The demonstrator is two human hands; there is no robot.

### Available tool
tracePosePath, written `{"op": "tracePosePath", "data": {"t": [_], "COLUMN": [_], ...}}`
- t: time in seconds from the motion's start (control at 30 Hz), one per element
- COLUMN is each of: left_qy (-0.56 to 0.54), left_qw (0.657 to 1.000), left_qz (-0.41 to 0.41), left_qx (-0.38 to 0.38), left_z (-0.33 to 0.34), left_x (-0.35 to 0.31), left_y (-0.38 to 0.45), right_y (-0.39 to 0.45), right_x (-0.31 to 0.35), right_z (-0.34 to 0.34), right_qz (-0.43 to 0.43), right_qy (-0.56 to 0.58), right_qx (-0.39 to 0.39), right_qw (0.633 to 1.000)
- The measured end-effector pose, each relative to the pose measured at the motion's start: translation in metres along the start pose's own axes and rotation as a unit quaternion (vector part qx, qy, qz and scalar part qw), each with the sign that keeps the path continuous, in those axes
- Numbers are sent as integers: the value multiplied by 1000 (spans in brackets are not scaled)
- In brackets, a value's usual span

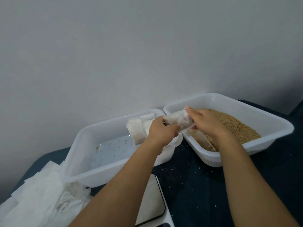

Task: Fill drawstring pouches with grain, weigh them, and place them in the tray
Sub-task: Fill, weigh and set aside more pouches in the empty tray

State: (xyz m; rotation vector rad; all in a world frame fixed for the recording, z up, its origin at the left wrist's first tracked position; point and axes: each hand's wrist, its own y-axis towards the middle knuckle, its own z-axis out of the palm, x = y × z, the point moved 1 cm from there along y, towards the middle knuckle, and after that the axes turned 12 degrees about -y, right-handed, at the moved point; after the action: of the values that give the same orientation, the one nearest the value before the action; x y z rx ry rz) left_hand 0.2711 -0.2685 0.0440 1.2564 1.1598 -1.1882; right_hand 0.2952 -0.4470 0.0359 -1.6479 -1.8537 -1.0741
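Note:
Both hands hold one white pouch (177, 120) in the air, above the gap between the two white trays. My left hand (161, 131) grips its near end and my right hand (207, 122) pinches its other side, thumb on top. The right tray (270, 126) holds brown grain (237, 126) and a pale scoop (205, 140) lying in it. In the left tray (77, 145) lie filled pouches (137, 130) at the far end, with scattered grains on its floor. A scale (150, 205) sits under my left forearm.
A heap of empty white pouches (37, 197) lies at the lower left, beside the left tray. Loose grains dot the dark tabletop (193, 181) between the trays and scale. A plain wall rises right behind both trays.

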Motion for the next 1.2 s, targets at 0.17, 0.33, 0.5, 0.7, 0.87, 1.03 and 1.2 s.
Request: {"op": "tracePosePath", "data": {"t": [0.17, 0.33, 0.5, 0.7, 0.87, 1.03, 1.2], "left_qy": [7, 2, -8, -2, -6, -14, -24], "left_qw": [1000, 1000, 1000, 1000, 1000, 1000, 1000], "left_qz": [5, 4, 7, 3, 3, 6, 1], "left_qx": [-2, 3, 2, 5, 1, 4, -3], "left_z": [0, 0, 0, 0, 1, 1, -1], "left_x": [-1, 0, 0, 3, 4, 4, 7], "left_y": [-1, -2, -2, 0, 0, -2, -3], "right_y": [-2, -2, -3, -3, -2, -3, -5], "right_x": [0, 4, 4, 5, 6, 7, 9], "right_z": [2, 1, 1, 3, 3, 1, 0], "right_qz": [-9, -12, -18, -26, -18, -22, -26], "right_qy": [-75, -50, -81, -106, -119, -85, -108], "right_qx": [-33, -21, -30, -34, -18, -8, -27], "right_qw": [997, 998, 996, 993, 993, 996, 993]}}
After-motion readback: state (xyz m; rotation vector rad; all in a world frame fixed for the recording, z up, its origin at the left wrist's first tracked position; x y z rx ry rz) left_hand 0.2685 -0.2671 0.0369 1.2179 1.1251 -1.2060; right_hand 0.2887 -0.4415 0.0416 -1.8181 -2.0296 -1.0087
